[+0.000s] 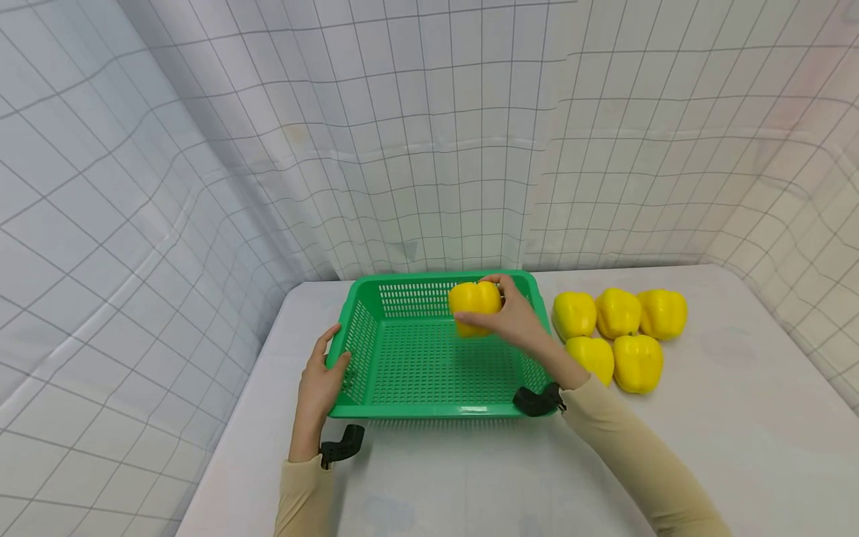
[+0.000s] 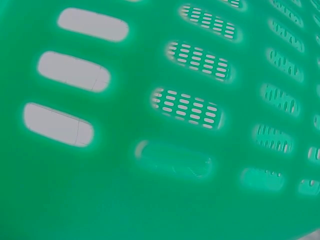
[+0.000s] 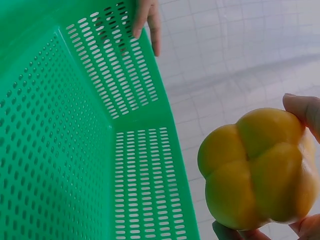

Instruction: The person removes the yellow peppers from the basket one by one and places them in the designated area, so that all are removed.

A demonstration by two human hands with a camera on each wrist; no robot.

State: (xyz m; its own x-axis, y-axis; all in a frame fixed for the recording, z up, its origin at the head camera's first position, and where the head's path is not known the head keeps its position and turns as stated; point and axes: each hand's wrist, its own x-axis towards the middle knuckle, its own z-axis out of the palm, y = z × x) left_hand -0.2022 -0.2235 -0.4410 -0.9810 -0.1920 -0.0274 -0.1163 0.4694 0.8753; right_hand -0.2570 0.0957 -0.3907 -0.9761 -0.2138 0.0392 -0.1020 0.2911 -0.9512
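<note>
My right hand [image 1: 518, 319] holds a yellow bell pepper [image 1: 473, 298] over the back right part of a green plastic basket [image 1: 429, 411]. The right wrist view shows the lobed end of this bell pepper [image 3: 255, 170], with fingertips and thumb around its sides. At the basket's left side, my left hand [image 1: 321, 384] grips the rim, thumb toward the inside and fingers along the outside. Only the slotted green basket wall [image 2: 120, 185] fills the left wrist view, so that hand is hidden there. No bell pepper lies on the visible basket floor.
Several yellow bell peppers [image 1: 617, 313] stand in two rows on the white table [image 1: 725, 418], just right of the basket. White cloth with a dark grid [image 1: 416, 164] hangs behind the table and along both sides.
</note>
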